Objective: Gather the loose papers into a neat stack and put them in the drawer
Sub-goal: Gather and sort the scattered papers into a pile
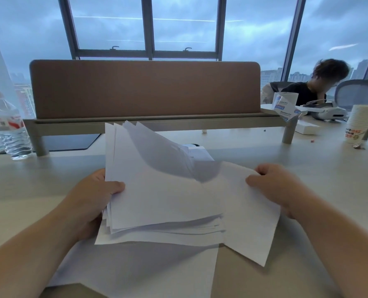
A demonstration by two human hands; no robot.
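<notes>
A loose, uneven bundle of white papers point(157, 190) is held above the desk, its sheets fanned out at the top and bottom edges. My left hand point(97, 196) grips the bundle's left edge, thumb on top. My right hand point(273, 183) pinches the upper right corner of a single sheet point(249, 220) that sticks out to the right. Another white sheet point(140, 269) lies flat on the desk beneath the bundle, near the front edge. No drawer is in view.
A brown divider panel point(144, 89) on a raised shelf crosses the desk behind the papers. A water bottle point(9, 130) stands at the left. Paper cups point(359, 123), a white device point(327, 111) and a seated person point(314, 82) are at the right.
</notes>
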